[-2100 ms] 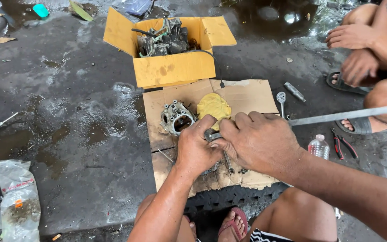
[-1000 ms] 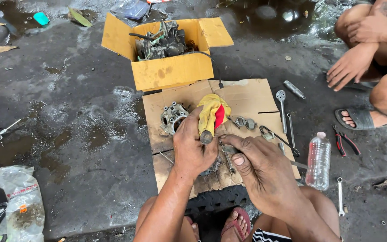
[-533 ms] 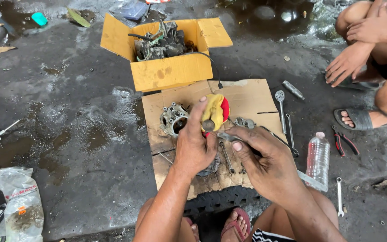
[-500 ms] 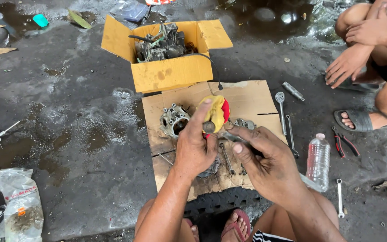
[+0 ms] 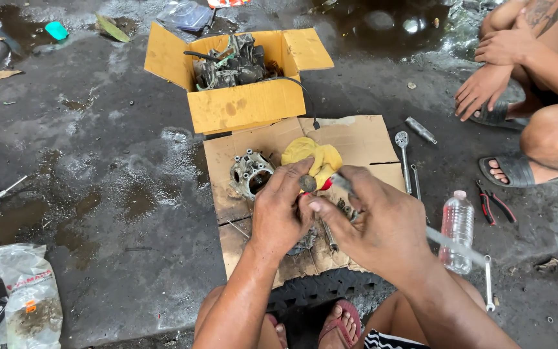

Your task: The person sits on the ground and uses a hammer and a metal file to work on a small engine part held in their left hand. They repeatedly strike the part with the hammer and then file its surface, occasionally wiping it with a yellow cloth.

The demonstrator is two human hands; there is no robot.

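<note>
My left hand [image 5: 278, 216] is closed around a small dark metal part [image 5: 308, 183] and holds it up over a flat cardboard sheet [image 5: 369, 139]. My right hand [image 5: 372, 223] pinches a thin metal tool [image 5: 460, 247] whose near end meets that part; the shaft runs back past my wrist. A yellow rag [image 5: 311, 157] with a red spot lies just behind the part. A grey engine cylinder piece [image 5: 251, 173] sits on the cardboard to the left of my left hand. Small metal pieces under my hands are mostly hidden.
A yellow box [image 5: 247, 106] of greasy engine parts stands behind the cardboard. To the right lie a wrench [image 5: 403, 155], red-handled pliers [image 5: 495, 203], a water bottle [image 5: 456, 226] and another person's hand [image 5: 482, 90] and sandal [image 5: 511, 169]. A plastic bag [image 5: 27, 297] lies at the left on the wet floor.
My right hand has come up from the cardboard and closed in on the part in my left hand. The left hand has lifted slightly toward the yellow rag.
</note>
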